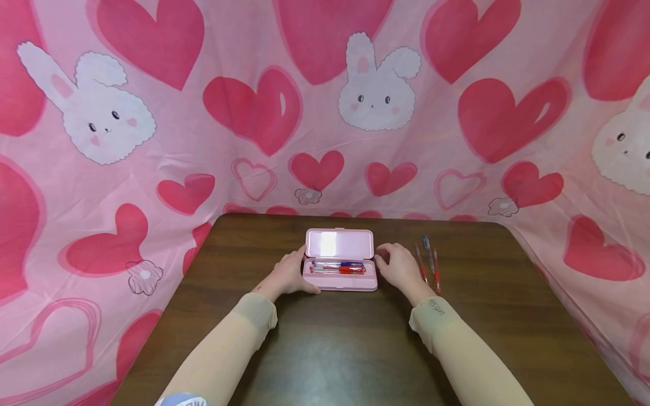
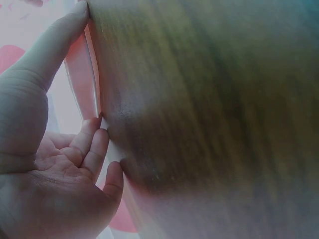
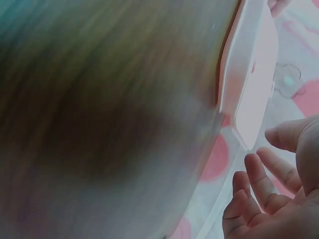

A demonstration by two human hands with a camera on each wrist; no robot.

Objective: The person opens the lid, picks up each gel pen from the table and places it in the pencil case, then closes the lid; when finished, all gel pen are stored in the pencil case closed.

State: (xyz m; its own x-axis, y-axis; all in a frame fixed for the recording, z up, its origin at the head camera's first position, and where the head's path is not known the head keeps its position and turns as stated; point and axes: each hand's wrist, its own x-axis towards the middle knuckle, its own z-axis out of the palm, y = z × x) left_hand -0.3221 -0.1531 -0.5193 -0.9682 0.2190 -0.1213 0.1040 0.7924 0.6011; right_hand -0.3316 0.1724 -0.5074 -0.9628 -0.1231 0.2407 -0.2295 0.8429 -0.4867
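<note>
A pink pencil case (image 1: 340,283) lies with its lid (image 1: 350,244) raised at the back. In its tray sit a blue-capped pen (image 1: 351,264) and red-capped pens (image 1: 350,270). My left hand (image 1: 288,273) holds the case's left end, thumb at the front corner and fingers along the side up by the lid. The left wrist view shows the thumb stretched out and the fingertips at the case's end. My right hand (image 1: 398,268) is beside the case's right end, fingers loosely bent; in the right wrist view nothing is between them and the case shows a small gap away.
Right of my right hand, partly behind its wrist, lie a red pen (image 1: 421,262), a blue-capped pen (image 1: 426,242) and another red pen (image 1: 437,272). The brown wooden table (image 1: 335,349) is enclosed by a pink cloth (image 1: 325,135) with hearts and rabbits.
</note>
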